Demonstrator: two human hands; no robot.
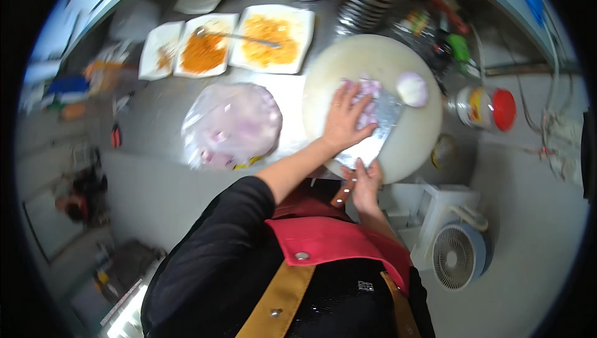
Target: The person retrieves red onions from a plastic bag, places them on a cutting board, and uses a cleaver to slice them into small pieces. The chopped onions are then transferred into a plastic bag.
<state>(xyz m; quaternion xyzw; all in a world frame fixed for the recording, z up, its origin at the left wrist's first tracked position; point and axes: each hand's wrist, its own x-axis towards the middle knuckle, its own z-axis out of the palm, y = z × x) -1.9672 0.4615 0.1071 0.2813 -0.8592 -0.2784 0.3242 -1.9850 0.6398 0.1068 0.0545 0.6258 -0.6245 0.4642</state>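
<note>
A cleaver with a wide metal blade (383,116) and a riveted brown handle (343,194) lies over a round white cutting board (415,151). My right hand (366,181) grips it where blade and handle meet, at the board's near edge. Fingers spread, my left hand (346,116) rests over chopped purple onion (369,87), its thumb against the blade. How much onion is under the palm is hidden. A peeled onion (412,89) sits at the board's right side. Left of the board is a clear plastic bag (233,121) of pale purple pieces, probably onion.
Behind the bag stand white dishes of orange powder (203,53) and yellow-orange bits (270,39), a spoon (242,38) across them. A red-lidded jar (480,108) lies right of the board. Large bottles (366,2) stand behind it. A fan (457,256) is at lower right.
</note>
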